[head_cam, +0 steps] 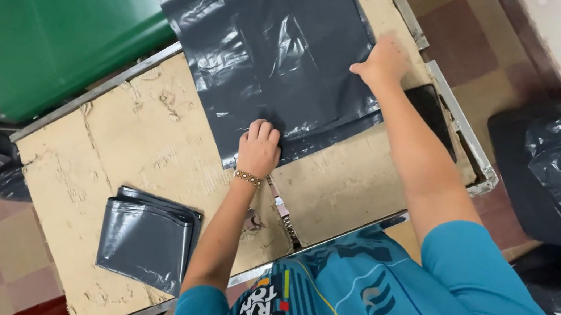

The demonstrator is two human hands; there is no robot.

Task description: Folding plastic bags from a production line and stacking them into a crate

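Two hands are pressing flat, fingers spread and gripping nothing, on the dark plastic sheet (275,40) spread over the cardboard-topped worktop (144,138): my left hand (259,149) is pinning its near edge, my right hand (382,63) its right edge, the sheet stretching away from me.

Head camera, steep downward view, close worktable (144,138)
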